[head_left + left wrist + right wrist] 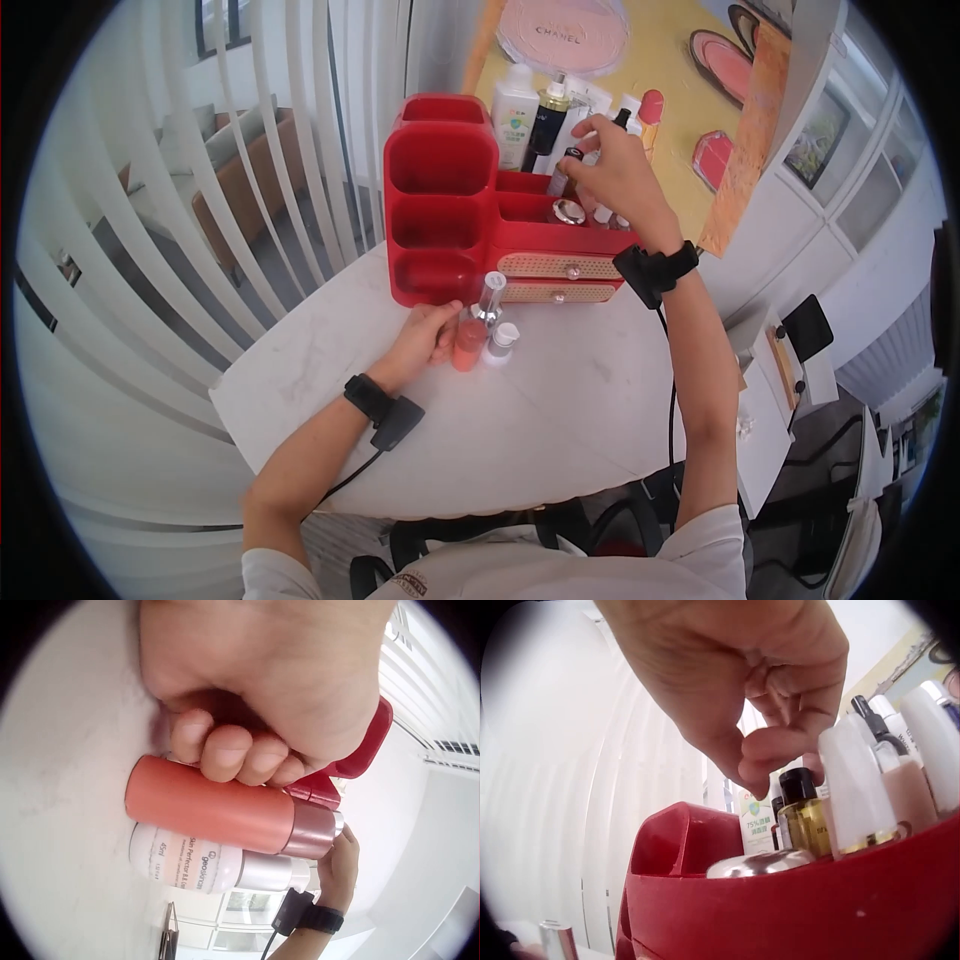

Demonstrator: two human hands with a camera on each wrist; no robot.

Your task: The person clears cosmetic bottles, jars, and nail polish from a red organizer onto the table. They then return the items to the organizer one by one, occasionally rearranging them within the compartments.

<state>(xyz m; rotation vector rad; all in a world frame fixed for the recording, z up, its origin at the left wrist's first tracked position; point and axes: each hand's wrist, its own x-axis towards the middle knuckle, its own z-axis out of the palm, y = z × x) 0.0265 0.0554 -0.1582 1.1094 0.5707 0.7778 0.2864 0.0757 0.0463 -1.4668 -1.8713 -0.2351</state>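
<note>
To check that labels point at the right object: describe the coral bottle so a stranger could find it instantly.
Start at the red organizer on the white table. In front of it stand three small bottles, beside the curled fingers of the left hand. It's the one nearest those fingers, coral all over its body, while its neighbours are white or silver.

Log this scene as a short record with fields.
Surface: white table
Organizer: red makeup organizer, two drawers
Left hand: fingers curled, beside orange bottle
Right hand: at small black-capped bottle; grip unclear
Also on table: white geoskincare bottle, silver-topped bottle
Inside organizer: round silver-topped container
</note>
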